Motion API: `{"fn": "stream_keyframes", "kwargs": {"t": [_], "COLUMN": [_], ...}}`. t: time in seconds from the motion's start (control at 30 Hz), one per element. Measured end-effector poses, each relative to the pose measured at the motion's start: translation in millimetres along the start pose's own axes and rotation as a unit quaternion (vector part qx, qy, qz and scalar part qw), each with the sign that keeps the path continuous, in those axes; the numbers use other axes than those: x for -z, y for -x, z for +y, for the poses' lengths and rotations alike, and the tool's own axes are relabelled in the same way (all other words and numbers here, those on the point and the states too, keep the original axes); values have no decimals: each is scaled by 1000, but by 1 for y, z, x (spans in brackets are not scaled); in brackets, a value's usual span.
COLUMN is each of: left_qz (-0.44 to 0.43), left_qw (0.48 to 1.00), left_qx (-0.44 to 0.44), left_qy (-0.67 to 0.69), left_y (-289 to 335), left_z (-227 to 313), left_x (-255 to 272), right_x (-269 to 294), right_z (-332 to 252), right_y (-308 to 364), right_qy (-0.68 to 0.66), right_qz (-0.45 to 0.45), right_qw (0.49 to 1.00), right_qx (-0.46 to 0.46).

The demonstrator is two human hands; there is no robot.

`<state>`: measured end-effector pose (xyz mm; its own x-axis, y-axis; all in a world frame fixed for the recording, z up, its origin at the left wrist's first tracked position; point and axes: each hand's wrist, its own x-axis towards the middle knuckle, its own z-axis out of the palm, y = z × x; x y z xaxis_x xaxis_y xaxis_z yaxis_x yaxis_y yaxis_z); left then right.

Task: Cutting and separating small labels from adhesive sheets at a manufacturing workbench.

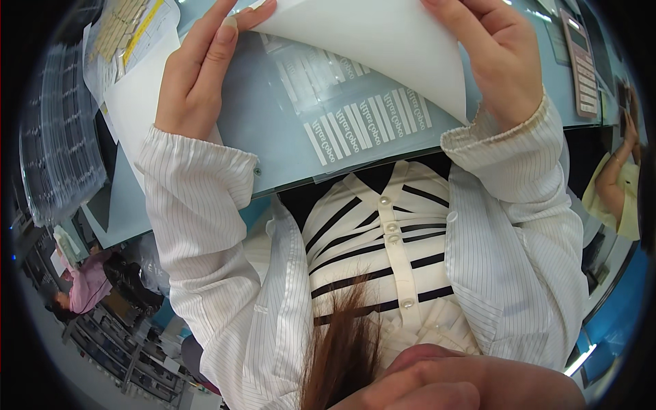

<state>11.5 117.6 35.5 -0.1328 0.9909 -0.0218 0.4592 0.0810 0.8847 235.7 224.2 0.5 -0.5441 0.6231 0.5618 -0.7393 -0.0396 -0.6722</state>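
Note:
A white sheet of backing paper point(383, 44) is lifted and curled at the far edge of the table, its near corner hanging down on the right. My left hand point(198, 72) pinches its left corner between the fingertips. At the sheet's right side, my right hand point(499, 58) grips the edge with thumb and fingers; some fingertips are cut off by the frame's top. Beneath the sheet, a clear film with rows of white lettering decals point(369, 126) lies on the light blue tabletop point(273, 147). The raised sheet covers part of those rows.
White papers point(147, 92) lie left of my left hand, beside a clear bag of small tan pieces point(123, 31). Stacked clear plastic trays point(58, 137) stand far left. A pink calculator point(581, 65) lies at right. Two other people sit nearby, one in pink, one in yellow.

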Motion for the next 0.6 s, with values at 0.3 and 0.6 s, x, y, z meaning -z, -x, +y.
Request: {"fn": "stream_keyframes", "kwargs": {"t": [0.3,0.6], "left_qz": [-6,-39], "left_qw": [997,909], "left_qx": [24,-205], "left_qy": [-76,-361], "left_y": [1,29], "left_z": [2,-39], "left_x": [2,1], "right_x": [-50,-61], "right_z": [-21,-44], "right_y": [44,49], "right_qy": [198,289], "right_qz": [-100,-159], "right_qw": [887,832], "right_qx": [-406,-446]}}
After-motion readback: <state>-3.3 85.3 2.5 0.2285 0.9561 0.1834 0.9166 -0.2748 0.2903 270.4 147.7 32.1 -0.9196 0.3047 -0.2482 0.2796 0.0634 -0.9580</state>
